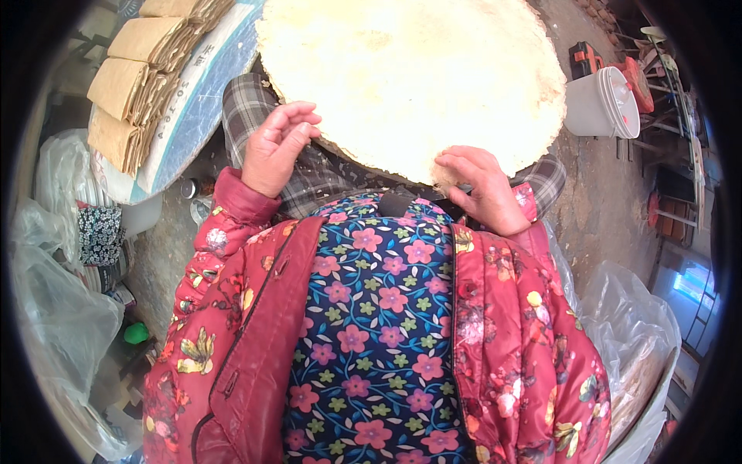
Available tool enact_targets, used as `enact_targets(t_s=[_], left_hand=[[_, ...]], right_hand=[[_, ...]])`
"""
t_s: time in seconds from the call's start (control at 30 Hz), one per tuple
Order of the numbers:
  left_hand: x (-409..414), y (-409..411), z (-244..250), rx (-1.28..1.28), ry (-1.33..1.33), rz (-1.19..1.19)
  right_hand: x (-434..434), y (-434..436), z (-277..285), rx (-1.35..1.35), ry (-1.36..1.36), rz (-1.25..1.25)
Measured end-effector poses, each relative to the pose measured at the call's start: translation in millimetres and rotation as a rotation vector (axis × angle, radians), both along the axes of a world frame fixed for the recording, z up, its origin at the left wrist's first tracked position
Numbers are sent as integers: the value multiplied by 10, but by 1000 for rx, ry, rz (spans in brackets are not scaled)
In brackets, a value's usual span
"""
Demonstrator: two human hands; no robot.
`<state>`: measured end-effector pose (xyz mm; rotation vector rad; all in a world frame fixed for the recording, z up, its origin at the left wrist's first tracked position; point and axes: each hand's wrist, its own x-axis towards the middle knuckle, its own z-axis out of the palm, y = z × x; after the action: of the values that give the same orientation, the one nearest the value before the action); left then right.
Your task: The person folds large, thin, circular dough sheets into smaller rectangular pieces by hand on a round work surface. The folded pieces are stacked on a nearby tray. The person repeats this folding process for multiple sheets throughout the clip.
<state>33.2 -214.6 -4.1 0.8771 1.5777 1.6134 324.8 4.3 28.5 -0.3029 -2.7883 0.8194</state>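
Note:
A large, round, thin flatbread (411, 87) with a ragged rim, very bright in the light, lies before me over my lap. My left hand (284, 142) is at its left edge, fingers loosely curled and the thumb apart from them; the fingertips meet the rim. At the near edge, my right hand (478, 182) has a bit of the rim between its fingers and thumb. What supports the flatbread is mostly hidden beneath it. To the left, several folded brown flatbreads (124, 87) are stacked in a row on a round board (191, 116) with a printed blue and white cover.
A white plastic bucket (597, 104) stands at the right beside a red object (637, 84). Clear plastic bags lie at the lower right (623, 301) and left (69, 325). A small jar (190, 188) and a green item (136, 333) are on the left floor.

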Motion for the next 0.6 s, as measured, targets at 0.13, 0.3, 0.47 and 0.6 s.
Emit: enact_targets(t_s=[0.13,0.3,0.47,0.6], left_hand=[[150,22,33,-21,163,-98],[265,77,124,-3,581,-177],[314,111,150,20,749,-179],[319,98,132,42,726,-139]], right_hand=[[-158,-52,-30,2,12,31],[-243,-77,-118,45,16,75],[-251,-70,-100,139,6,107],[-288,-102,-29,248,15,142]])
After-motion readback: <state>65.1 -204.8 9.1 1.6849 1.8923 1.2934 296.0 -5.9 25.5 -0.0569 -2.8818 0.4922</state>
